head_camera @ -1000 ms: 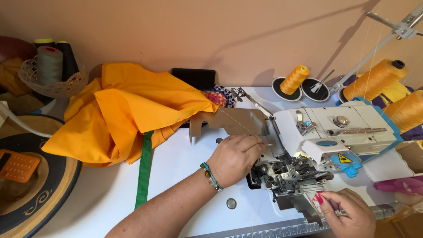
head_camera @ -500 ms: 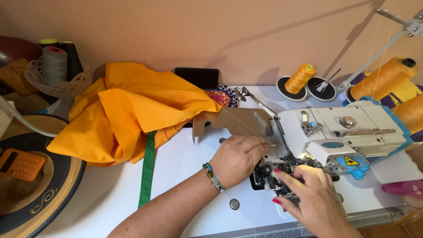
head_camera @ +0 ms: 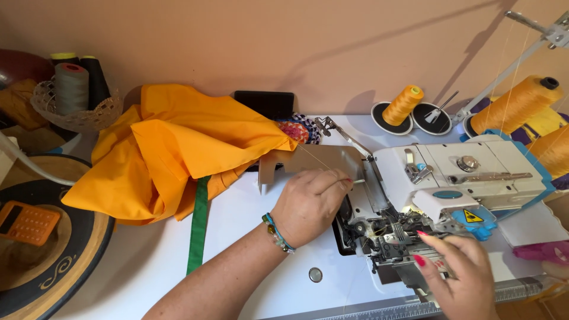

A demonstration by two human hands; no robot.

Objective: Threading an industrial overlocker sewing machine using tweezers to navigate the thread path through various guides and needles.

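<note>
Threading the overlock machine: left hand pinches thread (fine, pale); right hand, at four o'clock, fingers the looper area, its grip unclear; next needs steady feeding.

Bright, sharp; soft wall shadows

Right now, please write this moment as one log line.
left hand: at sewing machine opening | right hand: fingers on front mechanism | orange cloth: heaped left
</note>
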